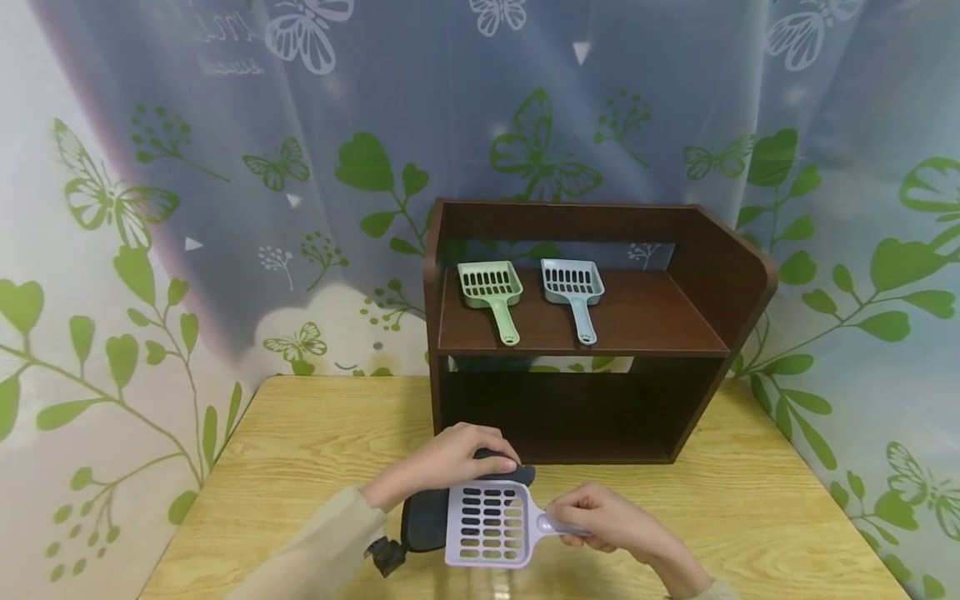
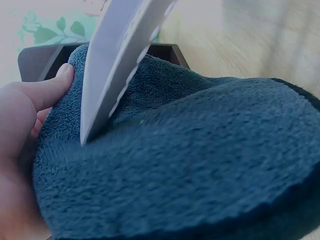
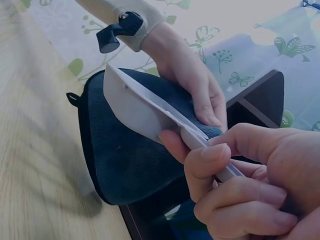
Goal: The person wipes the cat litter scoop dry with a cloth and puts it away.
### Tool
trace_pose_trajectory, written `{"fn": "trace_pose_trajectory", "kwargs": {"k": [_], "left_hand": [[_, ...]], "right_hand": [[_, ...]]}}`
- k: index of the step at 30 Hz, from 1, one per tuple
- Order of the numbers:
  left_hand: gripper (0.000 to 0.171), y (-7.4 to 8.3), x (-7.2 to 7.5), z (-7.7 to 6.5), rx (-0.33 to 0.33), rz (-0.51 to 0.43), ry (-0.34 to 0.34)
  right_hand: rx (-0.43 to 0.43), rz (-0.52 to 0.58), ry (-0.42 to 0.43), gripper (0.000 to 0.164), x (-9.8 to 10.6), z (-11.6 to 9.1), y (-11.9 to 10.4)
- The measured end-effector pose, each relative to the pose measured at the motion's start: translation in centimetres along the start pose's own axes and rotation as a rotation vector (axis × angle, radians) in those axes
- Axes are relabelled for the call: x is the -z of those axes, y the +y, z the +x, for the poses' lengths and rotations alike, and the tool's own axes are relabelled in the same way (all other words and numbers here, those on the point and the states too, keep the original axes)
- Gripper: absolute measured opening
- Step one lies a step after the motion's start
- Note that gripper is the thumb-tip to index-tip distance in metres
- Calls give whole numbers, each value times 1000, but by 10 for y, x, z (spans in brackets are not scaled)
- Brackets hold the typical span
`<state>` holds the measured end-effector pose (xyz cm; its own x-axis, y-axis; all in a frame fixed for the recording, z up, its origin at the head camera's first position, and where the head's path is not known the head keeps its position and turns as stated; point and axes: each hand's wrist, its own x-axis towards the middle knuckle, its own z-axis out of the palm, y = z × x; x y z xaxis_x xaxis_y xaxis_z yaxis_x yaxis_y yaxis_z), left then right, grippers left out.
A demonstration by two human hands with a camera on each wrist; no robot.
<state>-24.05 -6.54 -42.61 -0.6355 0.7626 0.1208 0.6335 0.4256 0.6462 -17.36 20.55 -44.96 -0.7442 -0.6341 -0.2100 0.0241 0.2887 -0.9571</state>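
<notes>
My right hand (image 1: 611,521) grips the handle of a pale purple litter scoop (image 1: 534,523), its slotted pan turned left. In the left wrist view the scoop (image 2: 111,60) meets the cloth's fuzzy surface. My left hand (image 1: 467,457) holds a dark blue towel cloth (image 1: 426,521) by its far edge; the thumb lies on top. The cloth (image 3: 135,160) hangs behind the scoop in the right wrist view, with a small loop at one corner. A green litter scoop (image 1: 491,285) and a light blue litter scoop (image 1: 573,282) lie on the shelf beyond both hands.
A dark brown two-tier shelf (image 1: 585,350) stands at the back of the wood-grain table (image 1: 322,442). Behind and beside it hangs a curtain (image 1: 360,83) with leaves and butterflies. A black wrist camera mount (image 1: 386,556) sits at my left wrist.
</notes>
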Motion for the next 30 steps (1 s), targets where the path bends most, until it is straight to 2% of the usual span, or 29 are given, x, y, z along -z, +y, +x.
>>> {"fn": "trace_pose_trajectory", "kwargs": {"k": [9, 12, 16, 20, 26, 30], "left_hand": [[25, -16, 11, -15, -16, -9, 53], [25, -19, 14, -20, 26, -51, 60], [27, -21, 14, -23, 92, -105, 104], [29, -19, 8, -25, 172, -171, 208], [31, -7, -11, -24, 296, -296, 434], [33, -4, -18, -21, 350, -389, 519]], "right_hand": [[9, -2, 11, 35, 16, -14, 4], [16, -4, 14, 37, 21, -18, 6], [9, 10, 30, 38, 24, -23, 8], [11, 35, 67, 39, 24, -26, 10], [68, 44, 167, 41, 12, -20, 13], [55, 62, 223, 41, 5, -17, 13]]}}
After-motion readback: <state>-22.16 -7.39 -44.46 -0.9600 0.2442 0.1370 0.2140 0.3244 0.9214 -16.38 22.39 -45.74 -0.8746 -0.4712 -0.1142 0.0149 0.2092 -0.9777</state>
